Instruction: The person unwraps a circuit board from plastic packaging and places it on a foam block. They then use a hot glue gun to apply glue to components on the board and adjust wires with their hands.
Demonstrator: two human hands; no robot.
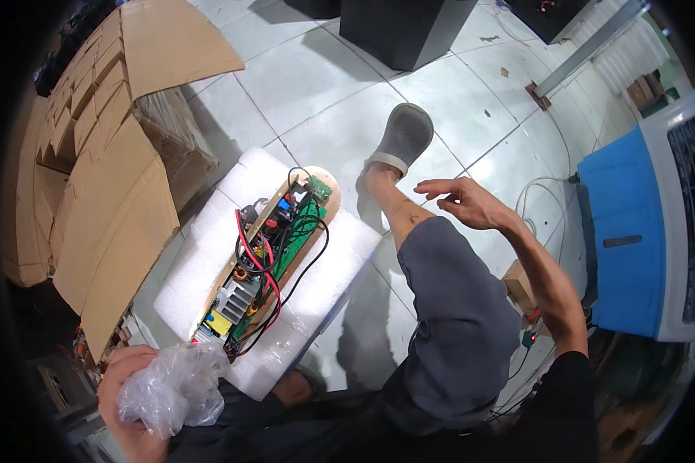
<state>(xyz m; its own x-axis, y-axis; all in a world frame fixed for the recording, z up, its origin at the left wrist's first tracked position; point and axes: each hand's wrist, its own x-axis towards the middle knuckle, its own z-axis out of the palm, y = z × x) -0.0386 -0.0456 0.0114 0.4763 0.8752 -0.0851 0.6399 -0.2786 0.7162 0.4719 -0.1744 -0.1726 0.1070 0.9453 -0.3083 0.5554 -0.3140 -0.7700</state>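
Note:
A crumpled clear plastic bag (174, 390) is bunched in my left hand (123, 393), with the fingers wrapped round its left side. Just beyond the bag lies a long, round-ended electronic assembly (266, 258), packed with green circuit boards, a finned heatsink, and red and black wires. White foam blocks (197, 258) support it, and the bag covers its near end. My right hand (463, 202) hangs over my shin, holding nothing, its fingers loosely stretched toward the left and apart.
On the left stands an opened cardboard box (123, 208) with wide flaps. A blue and white air cooler (633, 231) is at the right, with cables on the tiled floor beside it. Black boxes (398, 31) stand at the far side. My shoe (404, 135) is beyond the foam.

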